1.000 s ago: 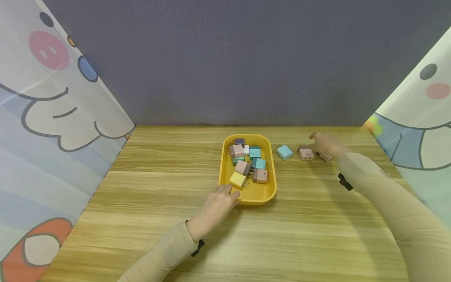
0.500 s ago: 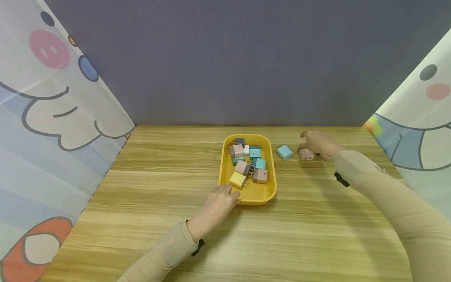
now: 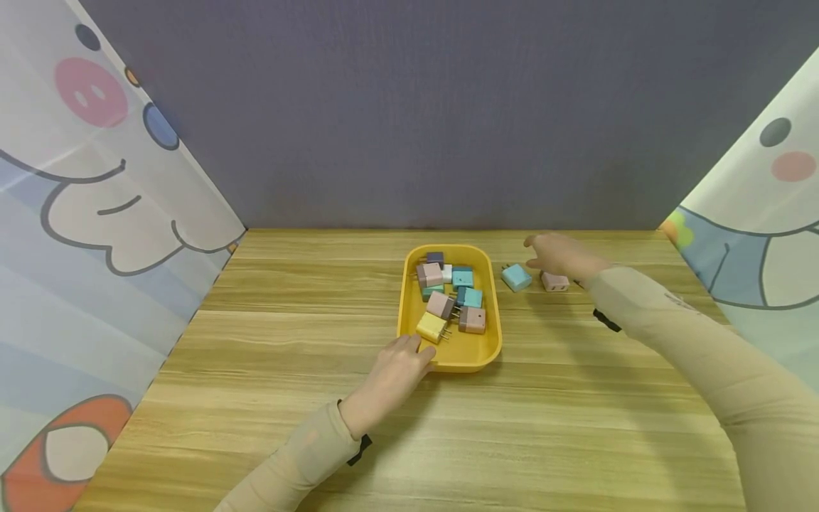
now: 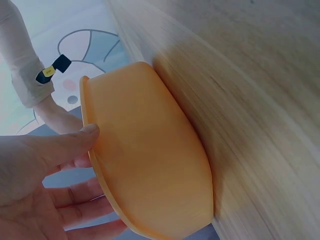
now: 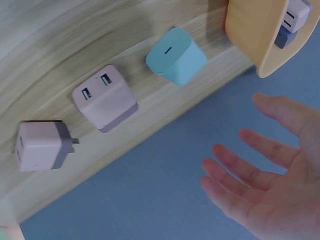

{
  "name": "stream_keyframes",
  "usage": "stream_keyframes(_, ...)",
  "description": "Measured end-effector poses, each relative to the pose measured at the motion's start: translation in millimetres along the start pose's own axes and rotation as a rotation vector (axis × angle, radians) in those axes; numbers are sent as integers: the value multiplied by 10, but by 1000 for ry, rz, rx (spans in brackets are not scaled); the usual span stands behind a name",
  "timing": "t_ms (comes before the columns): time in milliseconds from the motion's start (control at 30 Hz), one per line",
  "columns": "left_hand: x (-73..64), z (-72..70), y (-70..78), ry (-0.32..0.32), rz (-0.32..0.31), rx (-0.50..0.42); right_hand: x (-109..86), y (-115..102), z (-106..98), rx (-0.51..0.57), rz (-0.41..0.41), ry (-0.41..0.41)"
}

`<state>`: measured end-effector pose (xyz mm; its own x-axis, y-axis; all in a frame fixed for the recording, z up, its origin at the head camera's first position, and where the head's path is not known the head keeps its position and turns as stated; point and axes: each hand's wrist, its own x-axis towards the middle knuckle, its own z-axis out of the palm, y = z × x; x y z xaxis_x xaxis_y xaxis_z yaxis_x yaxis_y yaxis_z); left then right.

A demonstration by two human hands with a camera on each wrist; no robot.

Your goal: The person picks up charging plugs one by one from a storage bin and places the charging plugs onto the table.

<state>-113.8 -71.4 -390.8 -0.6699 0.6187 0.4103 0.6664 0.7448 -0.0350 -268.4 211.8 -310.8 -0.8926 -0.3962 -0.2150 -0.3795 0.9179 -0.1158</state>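
Shifts left with the right hand [image 3: 563, 257], toward the light-blue charger [image 3: 516, 278]

Grasps nothing on that side: hangs with fingers extended above the tabletop [image 3: 307, 299], apart from but near the light-blue charger. Grips the near-left rim of the yellow tray [image 3: 470, 368] with the left hand [image 3: 392, 371]. Leaves three chargers outside the tray, in a row to its right: light-blue nearest, then the pink two-port charger [image 5: 105, 97], then the pink pronged charger [image 5: 40, 145]. Adds nothing to the tray so far, it seems. Differs from a second ago by hiding that last charger mostly behind the right sleeve [image 3: 672, 313] in the head view.
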Motion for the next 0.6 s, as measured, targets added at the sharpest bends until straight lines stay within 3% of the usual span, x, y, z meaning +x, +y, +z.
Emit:
stream_keyframes(300, -2, 5, -3, 0, -3, -10, 20, -158, -58, -40, -44, 3)
stream_keyframes(600, -2, 16, -6, -11, 3, -8, 61, -331, -59, -33, -59, -63)
